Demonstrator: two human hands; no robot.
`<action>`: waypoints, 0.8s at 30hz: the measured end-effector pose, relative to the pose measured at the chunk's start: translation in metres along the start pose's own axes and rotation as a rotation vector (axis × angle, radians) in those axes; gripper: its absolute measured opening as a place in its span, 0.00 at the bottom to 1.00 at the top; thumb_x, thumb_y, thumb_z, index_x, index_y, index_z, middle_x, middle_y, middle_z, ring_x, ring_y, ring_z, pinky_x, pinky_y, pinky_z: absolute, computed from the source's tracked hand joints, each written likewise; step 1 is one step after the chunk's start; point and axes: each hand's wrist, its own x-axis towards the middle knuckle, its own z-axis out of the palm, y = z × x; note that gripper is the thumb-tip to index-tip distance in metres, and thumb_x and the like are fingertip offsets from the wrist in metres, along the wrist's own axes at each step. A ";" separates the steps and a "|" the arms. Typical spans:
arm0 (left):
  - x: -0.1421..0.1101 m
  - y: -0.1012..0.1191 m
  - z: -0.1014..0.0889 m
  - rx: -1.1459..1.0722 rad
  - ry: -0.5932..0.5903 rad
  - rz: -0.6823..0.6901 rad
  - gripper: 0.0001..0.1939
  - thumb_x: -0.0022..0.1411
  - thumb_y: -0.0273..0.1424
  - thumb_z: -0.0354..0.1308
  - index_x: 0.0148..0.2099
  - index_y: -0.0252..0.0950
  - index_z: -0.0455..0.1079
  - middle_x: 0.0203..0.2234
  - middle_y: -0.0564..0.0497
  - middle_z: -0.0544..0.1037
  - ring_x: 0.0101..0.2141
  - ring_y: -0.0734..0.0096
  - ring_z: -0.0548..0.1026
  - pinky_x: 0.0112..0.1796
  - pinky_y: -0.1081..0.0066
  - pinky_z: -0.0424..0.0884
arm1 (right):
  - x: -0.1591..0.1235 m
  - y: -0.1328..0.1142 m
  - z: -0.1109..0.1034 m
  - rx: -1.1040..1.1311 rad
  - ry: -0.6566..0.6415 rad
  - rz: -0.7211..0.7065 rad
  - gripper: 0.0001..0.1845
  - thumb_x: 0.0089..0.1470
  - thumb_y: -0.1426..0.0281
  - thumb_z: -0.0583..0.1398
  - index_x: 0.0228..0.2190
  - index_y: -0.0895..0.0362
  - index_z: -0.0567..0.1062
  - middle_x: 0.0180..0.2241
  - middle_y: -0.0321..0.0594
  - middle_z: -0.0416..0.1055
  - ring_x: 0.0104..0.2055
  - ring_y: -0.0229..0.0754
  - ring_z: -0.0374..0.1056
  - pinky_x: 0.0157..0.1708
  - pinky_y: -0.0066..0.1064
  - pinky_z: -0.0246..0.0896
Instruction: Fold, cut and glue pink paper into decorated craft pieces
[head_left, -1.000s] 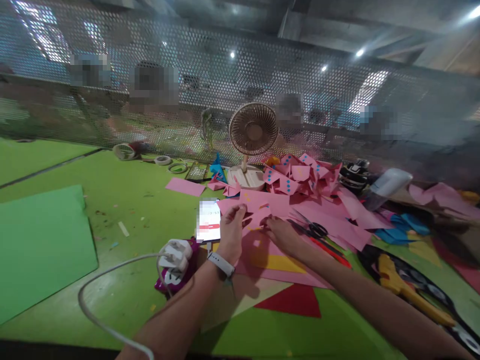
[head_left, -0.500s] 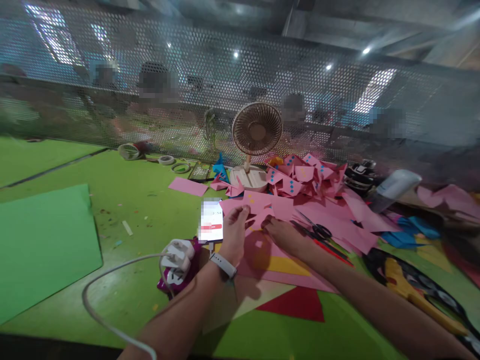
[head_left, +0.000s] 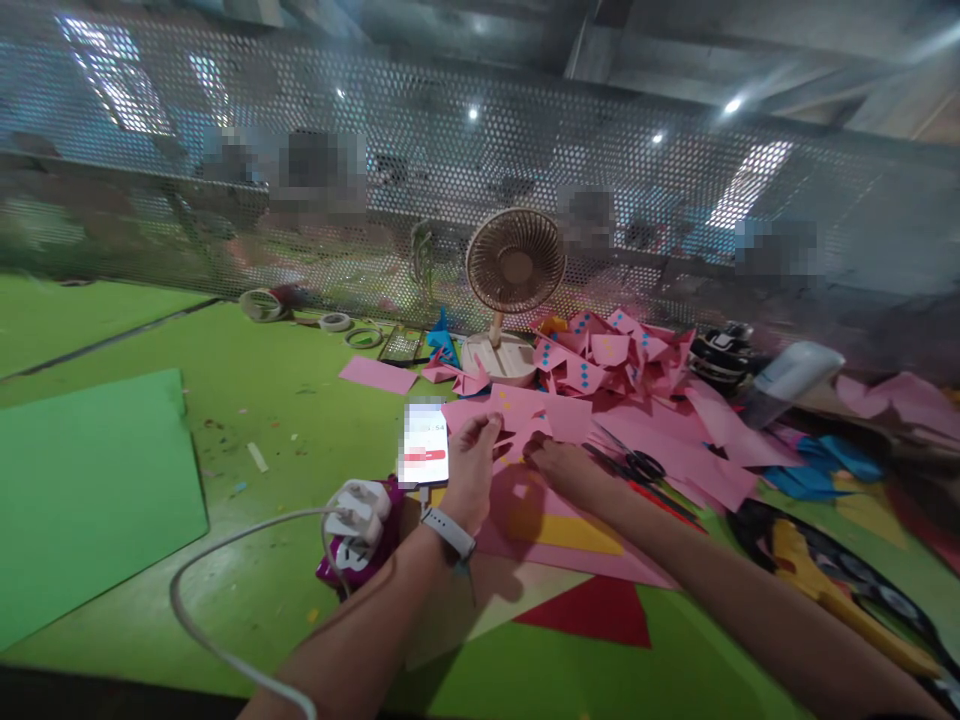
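My left hand (head_left: 474,462), a light watch band on its wrist, is closed with thumb and fingers pinched at a piece of pink paper (head_left: 513,437). My right hand (head_left: 561,468) is closed too, its bent fingertips at the paper's right side; exactly what lies under them is hidden. Small yellow pieces show just below the fingertips. Beneath the hands lie pink sheets and a yellow paper strip (head_left: 574,530). A larger pink sheet (head_left: 555,410) with yellow marks lies just beyond. To the left is a lit phone (head_left: 426,440), close to my left hand.
Scissors (head_left: 641,463) lie right of my right hand. Folded pink paper shapes (head_left: 611,350) are heaped behind, beside a small fan (head_left: 516,262). A purple power strip (head_left: 356,560) with a white cable is at the left. Yellow-handled shears (head_left: 817,585) lie under my right forearm's far side.
The view has shifted very slightly. Both hands stay at the same place on the pink paper, with hardly any finger movement.
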 end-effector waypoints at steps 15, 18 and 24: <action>-0.001 -0.006 0.000 0.016 -0.028 -0.013 0.13 0.45 0.38 0.66 0.31 0.36 0.70 0.28 0.53 0.73 0.33 0.70 0.74 0.36 0.67 0.70 | -0.034 -0.011 -0.012 1.228 0.137 0.210 0.12 0.54 0.60 0.55 0.30 0.57 0.67 0.20 0.29 0.64 0.16 0.31 0.59 0.15 0.22 0.53; -0.004 -0.007 0.001 0.030 -0.073 -0.023 0.13 0.45 0.38 0.66 0.31 0.36 0.70 0.29 0.53 0.73 0.34 0.69 0.73 0.36 0.67 0.71 | -0.038 -0.014 -0.025 1.211 0.154 0.171 0.12 0.54 0.60 0.54 0.31 0.57 0.67 0.20 0.29 0.64 0.16 0.30 0.57 0.15 0.22 0.52; -0.010 -0.006 0.004 0.086 -0.132 -0.058 0.13 0.48 0.39 0.64 0.32 0.35 0.70 0.30 0.51 0.73 0.35 0.68 0.73 0.35 0.70 0.69 | -0.032 -0.004 -0.037 0.711 0.506 0.135 0.09 0.57 0.66 0.53 0.31 0.57 0.70 0.30 0.37 0.69 0.30 0.37 0.65 0.32 0.29 0.59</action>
